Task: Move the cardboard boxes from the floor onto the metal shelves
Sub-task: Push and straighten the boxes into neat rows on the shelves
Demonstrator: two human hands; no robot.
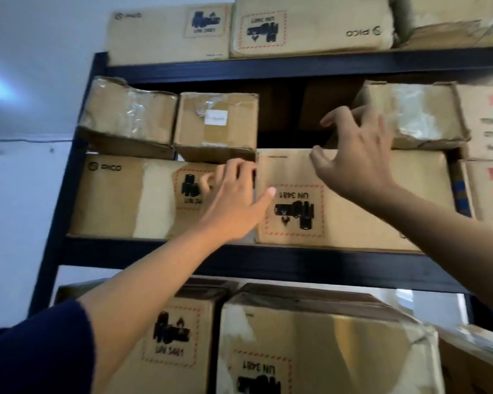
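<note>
Metal shelves point(239, 264): dark frame, filled across the view; right upright cut off at 3 o'clock. Cardboard boxes: wide box point(353, 200) on the middle shelf, an upside-down UN 3481 label seen; left neighbour point(120, 200) touching it at 9 o'clock, marked PICO; taped box point(410, 115) stacked at 1 o'clock, print unreadable. Right hand point(359, 160): fingers spread and released, raised before the wide box's top edge; contact cannot be told. Left hand point(234, 200): fingers extended against the seam between both boxes, fingertips partly hidden.

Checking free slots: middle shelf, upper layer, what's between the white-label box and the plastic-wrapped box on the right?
Head view: a dark open gap; only the right hand reaches across its front.
</note>
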